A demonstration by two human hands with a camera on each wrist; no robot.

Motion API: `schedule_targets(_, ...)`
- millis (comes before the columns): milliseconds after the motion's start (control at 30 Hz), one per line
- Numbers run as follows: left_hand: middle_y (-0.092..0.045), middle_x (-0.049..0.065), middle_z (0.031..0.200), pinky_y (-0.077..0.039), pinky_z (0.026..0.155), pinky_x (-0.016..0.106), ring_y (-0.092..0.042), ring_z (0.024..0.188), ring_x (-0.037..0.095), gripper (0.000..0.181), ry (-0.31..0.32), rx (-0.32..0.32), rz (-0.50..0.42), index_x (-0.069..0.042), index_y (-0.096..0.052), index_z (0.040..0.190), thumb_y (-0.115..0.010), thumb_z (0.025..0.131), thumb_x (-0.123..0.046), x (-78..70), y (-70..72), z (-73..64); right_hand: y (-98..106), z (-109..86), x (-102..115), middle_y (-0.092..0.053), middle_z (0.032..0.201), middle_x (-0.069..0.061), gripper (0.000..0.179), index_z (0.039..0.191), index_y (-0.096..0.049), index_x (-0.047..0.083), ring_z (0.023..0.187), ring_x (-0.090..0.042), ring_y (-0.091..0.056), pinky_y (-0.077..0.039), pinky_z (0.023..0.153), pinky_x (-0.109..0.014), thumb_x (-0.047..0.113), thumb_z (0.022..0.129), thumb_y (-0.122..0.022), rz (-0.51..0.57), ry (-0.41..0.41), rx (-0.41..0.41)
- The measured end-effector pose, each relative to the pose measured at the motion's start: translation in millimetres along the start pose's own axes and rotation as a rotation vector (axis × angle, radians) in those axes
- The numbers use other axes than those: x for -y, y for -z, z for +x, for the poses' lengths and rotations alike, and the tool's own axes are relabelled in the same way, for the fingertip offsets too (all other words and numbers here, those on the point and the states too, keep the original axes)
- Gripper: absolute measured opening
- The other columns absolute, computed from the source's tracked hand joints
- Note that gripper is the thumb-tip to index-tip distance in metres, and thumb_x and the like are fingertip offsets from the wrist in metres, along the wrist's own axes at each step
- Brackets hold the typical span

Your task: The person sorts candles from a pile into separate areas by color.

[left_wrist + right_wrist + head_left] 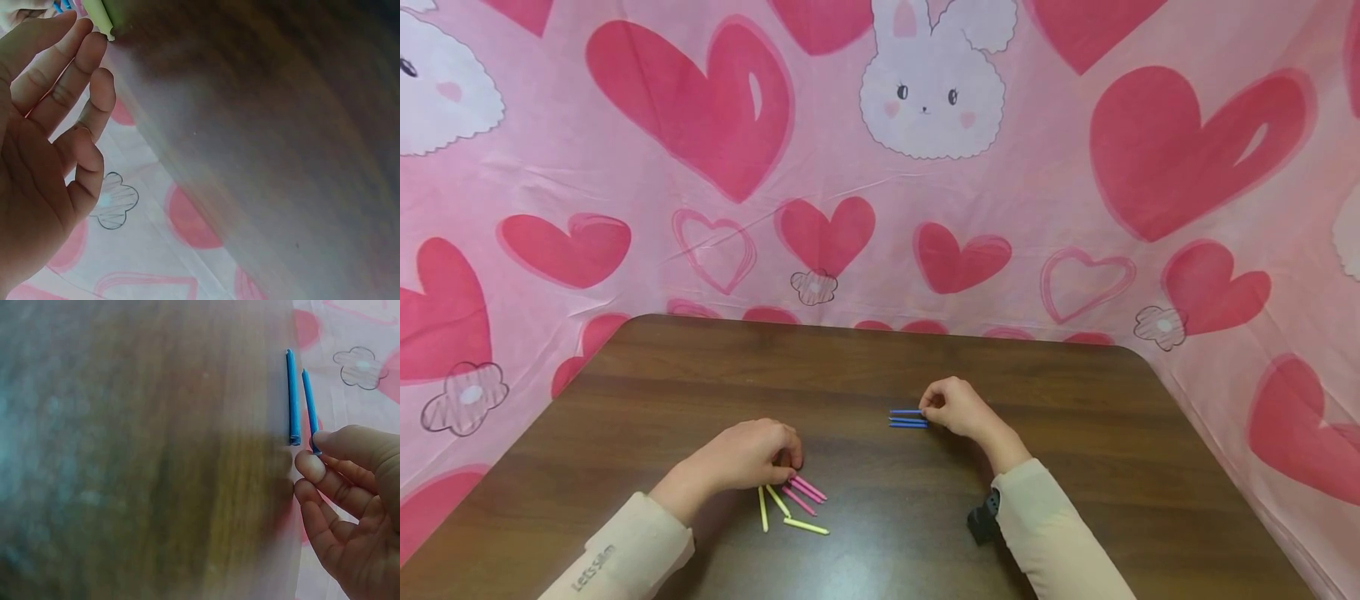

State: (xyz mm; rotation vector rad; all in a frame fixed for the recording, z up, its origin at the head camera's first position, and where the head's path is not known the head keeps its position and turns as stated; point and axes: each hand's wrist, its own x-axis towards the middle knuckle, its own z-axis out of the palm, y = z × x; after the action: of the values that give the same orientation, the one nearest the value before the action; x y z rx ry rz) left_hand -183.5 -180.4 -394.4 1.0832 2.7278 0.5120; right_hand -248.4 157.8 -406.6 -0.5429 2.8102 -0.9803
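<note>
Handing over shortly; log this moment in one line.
right hand: pinches blue stick | left hand: at pink sticks, grip unclear | yellow sticks: on table

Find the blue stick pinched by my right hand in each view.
Head: blue stick just right of centre, below the middle, topmost of three, in the right hand.
Left wrist: blue bits in the top-left corner; can't tell which stick.
Right wrist: right of centre, upper half.
Shared landmark: brown table.
</note>
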Motion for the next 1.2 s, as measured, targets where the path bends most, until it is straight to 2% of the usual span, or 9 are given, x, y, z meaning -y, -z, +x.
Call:
schedule_targets(233,-0.055,-0.017,0.073,-0.042,0.061,0.019,-0.048,0.066,-0.001,0.010,-0.018,0.004,0.001,-0.021,-0.069,0.078,-0.075,0.082,-0.014,2.0,-0.7,0.4,-1.3,0.5,1.9,-0.065,0.071,-0.001,0.007,0.079,-0.071,0.005,0.066,-0.010,-0.052,-0.045,0.062,-0.024,0.002,0.085,-0.070,-0.019,0.002,0.009)
schedule_targets(367,-0.055,-0.018,0.072,-0.042,0.060,0.018,-0.048,0.065,-0.002,0.011,-0.034,0.003,-0.001,-0.021,-0.069,0.077,-0.075,0.082,-0.013,1.8,-0.8,0.5,-2.2,0.4,2.4,-0.064,0.071,-0.001,0.008,0.079,-0.071,0.005,0.066,-0.011,-0.051,-0.044,0.060,-0.024,0.000,0.085,-0.069,-0.007,-0.028,0.029)
schedule_targets(600,-0.056,-0.017,0.073,-0.042,0.060,0.018,-0.049,0.065,-0.002,0.011,-0.062,0.003,-0.015,-0.020,-0.069,0.077,-0.074,0.081,-0.012,1.6,-1.0,0.6,-1.3,-1.0,2.3,-0.065,0.076,-0.002,0.003,0.086,-0.070,0.003,0.066,-0.012,-0.052,-0.045,0.059,-0.025,0.003,0.088,-0.069,0.014,-0.045,0.049)
schedule_targets(833,-0.056,-0.016,0.074,-0.043,0.060,0.017,-0.047,0.065,-0.004,0.010,-0.058,0.024,-0.068,-0.018,-0.071,0.079,-0.073,0.081,-0.008,3.9,-0.4,0.8,1.0,-5.2,0.0,-0.067,0.081,-0.002,0.005,0.089,-0.070,0.004,0.071,-0.013,-0.053,-0.046,0.064,-0.027,0.008,0.088,-0.072,0.014,-0.028,0.010)
schedule_targets(967,-0.057,-0.015,0.074,-0.044,0.060,0.017,-0.048,0.065,-0.004,0.011,-0.060,0.030,-0.086,-0.018,-0.071,0.080,-0.073,0.081,-0.007,5.5,-0.4,2.1,3.6,-9.1,0.3,-0.068,0.083,-0.002,0.005,0.090,-0.071,0.005,0.075,-0.013,-0.054,-0.046,0.069,-0.029,0.009,0.087,-0.072,0.011,0.009,-0.023)
schedule_targets(1200,-0.057,-0.014,0.074,-0.044,0.060,0.017,-0.047,0.065,-0.004,0.014,-0.045,0.042,-0.110,-0.017,-0.070,0.081,-0.072,0.080,-0.004,6.5,0.2,2.4,2.9,-18.1,10.4,-0.069,0.087,-0.003,0.006,0.093,-0.072,0.005,0.079,-0.015,-0.056,-0.049,0.074,-0.030,0.008,0.087,-0.071,0.058,0.038,-0.064)
